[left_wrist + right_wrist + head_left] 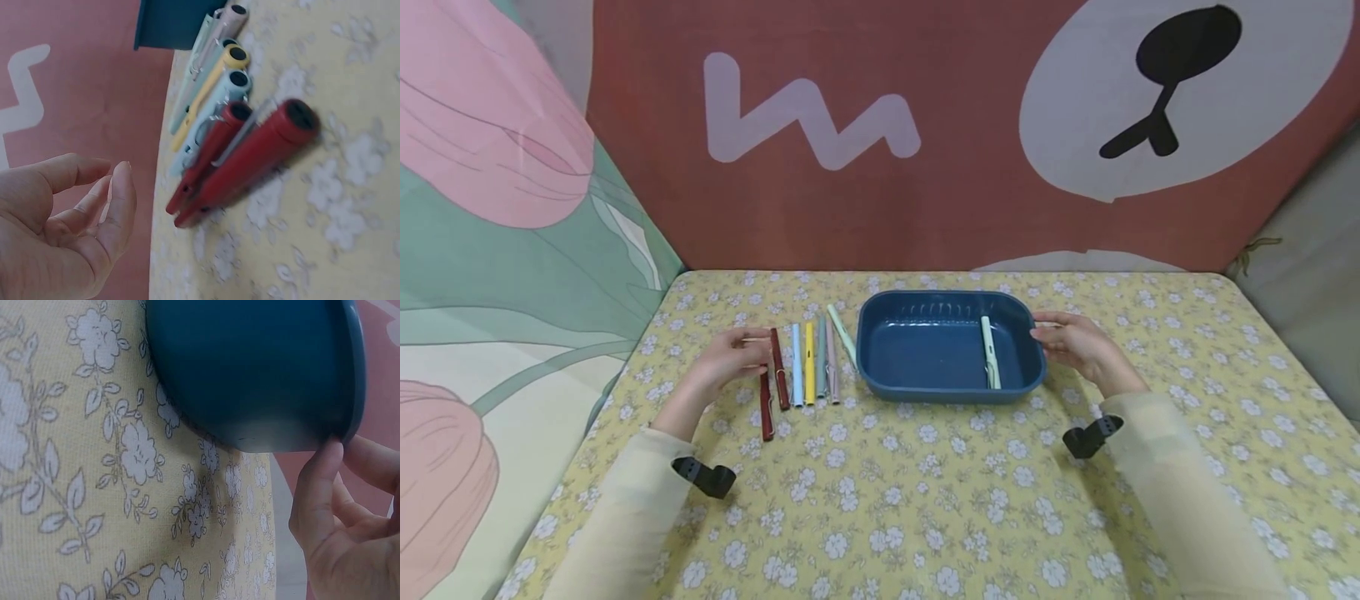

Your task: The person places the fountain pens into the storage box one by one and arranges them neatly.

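Fingers of your left hand: bent loosely, gripping nothing; thumb and fingertips stood slightly apart, just beside the two dark red pens.
Fingers of your right hand: clamped in a pinch on the rim of the blue tray, at its 3 o'clock end.
Blue tray position: between your hands, near half past twelve from you, on the yellow floral cloth.
Tray contents: one pale green pen, lying toward the 3 o'clock wall, its length running roughly from 12 to 6.
Dark red pens: the outer red pen lay at 5 o'clock from your left hand, its far end partly hidden by your fingertips; the inner red pen lay at its 3 o'clock side.
Row onward toward 3 o'clock: light blue pen, yellow pen, grey-green pen, mauve pen.
Slanted green pen: angled from 11 to 5, just beside the tray's 9 o'clock wall; contact could not be determined.
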`<action>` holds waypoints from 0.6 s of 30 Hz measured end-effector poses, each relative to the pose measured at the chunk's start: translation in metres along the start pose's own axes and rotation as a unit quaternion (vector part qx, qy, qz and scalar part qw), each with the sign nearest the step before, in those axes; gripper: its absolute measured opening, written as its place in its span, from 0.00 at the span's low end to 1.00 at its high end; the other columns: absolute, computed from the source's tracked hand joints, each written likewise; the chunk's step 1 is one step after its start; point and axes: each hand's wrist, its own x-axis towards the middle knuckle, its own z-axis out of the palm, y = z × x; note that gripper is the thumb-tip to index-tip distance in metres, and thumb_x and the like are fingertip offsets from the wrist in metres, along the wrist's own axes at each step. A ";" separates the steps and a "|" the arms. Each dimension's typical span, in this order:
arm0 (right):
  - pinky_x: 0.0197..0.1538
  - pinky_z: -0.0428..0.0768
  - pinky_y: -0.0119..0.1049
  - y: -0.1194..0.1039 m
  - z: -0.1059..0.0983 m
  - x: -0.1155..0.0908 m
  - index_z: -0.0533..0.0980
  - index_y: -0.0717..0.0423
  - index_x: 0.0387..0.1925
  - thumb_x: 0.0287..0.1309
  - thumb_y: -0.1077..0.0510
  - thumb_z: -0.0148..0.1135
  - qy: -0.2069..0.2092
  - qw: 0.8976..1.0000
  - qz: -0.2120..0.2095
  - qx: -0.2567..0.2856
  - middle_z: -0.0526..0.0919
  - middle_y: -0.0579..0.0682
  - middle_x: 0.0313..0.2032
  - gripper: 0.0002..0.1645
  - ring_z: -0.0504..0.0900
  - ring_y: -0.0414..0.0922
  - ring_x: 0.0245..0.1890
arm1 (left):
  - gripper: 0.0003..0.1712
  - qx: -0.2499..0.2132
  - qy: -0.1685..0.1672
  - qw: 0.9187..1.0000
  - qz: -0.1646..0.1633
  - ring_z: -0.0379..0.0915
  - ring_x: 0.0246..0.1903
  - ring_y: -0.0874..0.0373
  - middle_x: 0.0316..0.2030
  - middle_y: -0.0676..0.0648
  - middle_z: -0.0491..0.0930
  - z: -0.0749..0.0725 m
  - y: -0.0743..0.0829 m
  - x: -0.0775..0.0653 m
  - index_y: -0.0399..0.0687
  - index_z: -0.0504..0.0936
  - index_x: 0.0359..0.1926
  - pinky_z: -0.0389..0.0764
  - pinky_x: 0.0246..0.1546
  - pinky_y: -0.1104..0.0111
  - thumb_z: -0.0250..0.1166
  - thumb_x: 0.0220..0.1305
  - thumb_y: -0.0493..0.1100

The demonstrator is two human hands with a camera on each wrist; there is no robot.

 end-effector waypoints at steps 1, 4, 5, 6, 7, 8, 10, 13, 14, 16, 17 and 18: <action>0.37 0.81 0.23 0.000 0.000 0.000 0.52 0.61 0.72 0.70 0.56 0.50 0.000 1.000 -0.001 0.000 0.78 0.29 0.28 0.35 0.77 0.28 0.29 | 0.31 0.000 0.002 1.000 -0.002 0.68 0.59 0.40 0.64 0.29 0.63 -0.001 -0.002 0.000 0.33 0.56 0.71 0.82 0.55 0.64 0.50 0.71 0.40; 0.37 0.81 0.22 0.000 -0.001 0.000 0.52 0.61 0.72 0.70 0.56 0.50 -0.002 1.000 -0.002 0.001 0.78 0.28 0.28 0.35 0.78 0.27 0.29 | 0.31 0.001 0.006 1.000 -0.007 0.67 0.60 0.41 0.64 0.29 0.63 -0.003 -0.007 0.000 0.34 0.56 0.71 0.82 0.54 0.66 0.50 0.72 0.40; 0.37 0.81 0.22 0.000 -0.001 0.000 0.52 0.61 0.72 0.69 0.56 0.50 -0.003 1.000 -0.003 0.001 0.78 0.28 0.28 0.35 0.78 0.27 0.29 | 0.30 0.002 0.008 1.000 -0.009 0.68 0.60 0.41 0.64 0.29 0.63 -0.003 -0.009 0.000 0.34 0.56 0.71 0.82 0.54 0.66 0.50 0.72 0.40; 0.37 0.81 0.22 0.000 -0.001 0.000 0.52 0.62 0.72 0.69 0.56 0.50 -0.003 1.000 -0.003 0.003 0.78 0.28 0.28 0.36 0.78 0.27 0.29 | 0.30 0.002 0.010 1.000 -0.013 0.68 0.59 0.42 0.64 0.29 0.64 -0.004 -0.011 0.000 0.34 0.57 0.70 0.82 0.54 0.66 0.50 0.71 0.40; 0.37 0.81 0.22 0.000 -0.001 -0.001 0.52 0.62 0.72 0.69 0.56 0.50 -0.004 1.000 -0.002 0.005 0.78 0.29 0.28 0.36 0.78 0.27 0.29 | 0.30 0.003 0.012 1.000 -0.015 0.69 0.59 0.43 0.64 0.29 0.64 -0.004 -0.013 0.001 0.34 0.57 0.70 0.82 0.54 0.66 0.50 0.71 0.40; 0.37 0.81 0.22 0.000 -0.001 -0.001 0.52 0.62 0.72 0.69 0.56 0.50 -0.004 1.000 -0.002 0.006 0.78 0.29 0.28 0.36 0.78 0.27 0.29 | 0.30 0.003 0.014 1.000 -0.019 0.70 0.58 0.44 0.64 0.29 0.64 -0.005 -0.015 0.001 0.34 0.57 0.70 0.82 0.54 0.66 0.50 0.71 0.40; 0.37 0.81 0.22 0.000 0.000 -0.001 0.52 0.61 0.73 0.69 0.56 0.51 -0.005 1.000 -0.001 0.009 0.78 0.29 0.28 0.36 0.78 0.27 0.29 | 0.30 0.007 0.017 1.000 -0.024 0.73 0.55 0.49 0.64 0.29 0.65 -0.006 -0.018 0.001 0.34 0.57 0.70 0.83 0.53 0.67 0.51 0.71 0.40; 0.37 0.81 0.22 -0.001 0.000 -0.002 0.51 0.61 0.73 0.69 0.56 0.51 -0.005 1.000 0.000 0.012 0.78 0.29 0.28 0.36 0.78 0.27 0.29 | 0.30 0.012 0.019 0.999 -0.027 0.76 0.49 0.56 0.63 0.28 0.65 -0.008 -0.023 0.002 0.33 0.57 0.70 0.83 0.52 0.68 0.51 0.71 0.38; 0.37 0.81 0.22 -0.001 0.000 -0.002 0.51 0.61 0.73 0.69 0.56 0.51 -0.005 1.000 0.000 0.012 0.78 0.29 0.28 0.36 0.78 0.27 0.29 | 0.30 0.012 0.020 0.999 -0.028 0.77 0.48 0.58 0.63 0.28 0.65 -0.008 -0.025 0.002 0.32 0.57 0.70 0.83 0.51 0.68 0.52 0.71 0.38; 0.37 0.81 0.22 -0.001 -0.001 -0.002 0.51 0.61 0.73 0.69 0.56 0.51 -0.005 1.000 0.000 0.013 0.78 0.29 0.28 0.36 0.78 0.27 0.28 | 0.30 0.016 0.020 0.999 -0.029 0.77 0.45 0.61 0.63 0.28 0.65 -0.009 -0.027 0.003 0.32 0.57 0.70 0.83 0.51 0.68 0.52 0.71 0.38; 0.37 0.81 0.22 -0.001 -0.001 -0.002 0.51 0.61 0.73 0.69 0.57 0.51 -0.005 1.000 0.000 0.013 0.78 0.29 0.28 0.36 0.78 0.27 0.28 | 0.30 0.018 0.020 0.999 -0.030 0.77 0.45 0.62 0.63 0.28 0.65 -0.009 -0.028 0.003 0.31 0.57 0.69 0.83 0.51 0.69 0.52 0.71 0.38; 0.36 0.81 0.22 -0.001 -0.001 -0.002 0.51 0.61 0.73 0.69 0.57 0.51 -0.005 1.000 0.001 0.014 0.78 0.29 0.27 0.36 0.78 0.27 0.28 | 0.30 0.018 0.022 0.999 -0.033 0.77 0.44 0.63 0.63 0.28 0.65 -0.009 -0.029 0.003 0.32 0.57 0.69 0.83 0.51 0.69 0.53 0.71 0.38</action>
